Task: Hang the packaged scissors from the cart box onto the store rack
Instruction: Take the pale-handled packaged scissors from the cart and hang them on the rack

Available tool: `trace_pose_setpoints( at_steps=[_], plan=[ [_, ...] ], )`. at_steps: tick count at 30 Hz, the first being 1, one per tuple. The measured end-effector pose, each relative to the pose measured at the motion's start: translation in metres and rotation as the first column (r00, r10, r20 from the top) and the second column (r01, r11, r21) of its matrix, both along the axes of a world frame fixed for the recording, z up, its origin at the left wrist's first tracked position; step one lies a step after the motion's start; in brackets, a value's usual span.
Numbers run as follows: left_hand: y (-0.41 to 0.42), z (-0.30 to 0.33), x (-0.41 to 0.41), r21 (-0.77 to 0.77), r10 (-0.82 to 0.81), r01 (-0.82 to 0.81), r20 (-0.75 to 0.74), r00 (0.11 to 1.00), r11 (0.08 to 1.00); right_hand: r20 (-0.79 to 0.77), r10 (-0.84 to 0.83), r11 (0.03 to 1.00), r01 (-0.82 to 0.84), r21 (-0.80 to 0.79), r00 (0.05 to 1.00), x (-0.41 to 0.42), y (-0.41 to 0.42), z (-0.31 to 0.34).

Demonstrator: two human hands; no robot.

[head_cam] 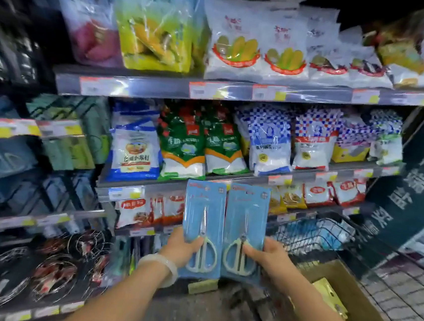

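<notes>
While both packs are out of the cart box and not yet on any hook, I am holding two packaged scissors up side by side before the store shelves.

I am gripping the left scissors pack (203, 230) in my left hand (180, 246), thumb curled over the card's lower left edge beside the handles, and the right scissors pack (245, 234) in my right hand (269, 256), thumb pressing its lower right edge. Each grip sits low on its card, so the hang holes at the top are standing clear above my fingers, the two cards touching edge to edge. Behind my right arm the cardboard box (361, 317) is sitting open in the wire cart (309, 237), a yellow package showing inside. Judging by this, the fetching is done; finding the rack peg and hanging both packs is still ahead.
</notes>
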State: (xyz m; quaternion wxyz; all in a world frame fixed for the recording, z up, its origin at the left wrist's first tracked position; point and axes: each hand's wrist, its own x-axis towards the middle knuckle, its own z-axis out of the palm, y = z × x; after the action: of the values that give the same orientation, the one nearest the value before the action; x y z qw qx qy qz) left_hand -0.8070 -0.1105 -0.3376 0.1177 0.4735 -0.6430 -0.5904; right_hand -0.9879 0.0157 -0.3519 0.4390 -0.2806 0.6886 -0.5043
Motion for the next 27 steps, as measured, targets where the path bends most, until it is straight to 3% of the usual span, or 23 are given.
trace_pose_setpoints(
  at_steps=[5,11,17,27],
  plan=[
    [-0.030,0.002,0.115,-0.003,0.246,-0.246,0.009,0.969,0.969,-0.009,0.182,0.983,-0.182,-0.008,0.983,0.088,-0.068,0.015],
    [-0.046,0.014,0.264,-0.015,0.501,-0.501,-0.010,0.866,0.865,0.072,0.297,0.955,-0.296,-0.028,0.952,0.227,-0.131,0.023],
    [-0.060,0.016,0.398,-0.080,0.634,-0.630,0.036,0.773,0.773,0.080,0.418,0.908,-0.418,-0.018,0.905,0.357,-0.177,0.024],
    [-0.096,-0.007,0.511,-0.023,0.653,-0.653,0.060,0.755,0.757,0.081,0.457,0.887,-0.461,0.031,0.886,0.472,-0.224,0.008]
  ],
)
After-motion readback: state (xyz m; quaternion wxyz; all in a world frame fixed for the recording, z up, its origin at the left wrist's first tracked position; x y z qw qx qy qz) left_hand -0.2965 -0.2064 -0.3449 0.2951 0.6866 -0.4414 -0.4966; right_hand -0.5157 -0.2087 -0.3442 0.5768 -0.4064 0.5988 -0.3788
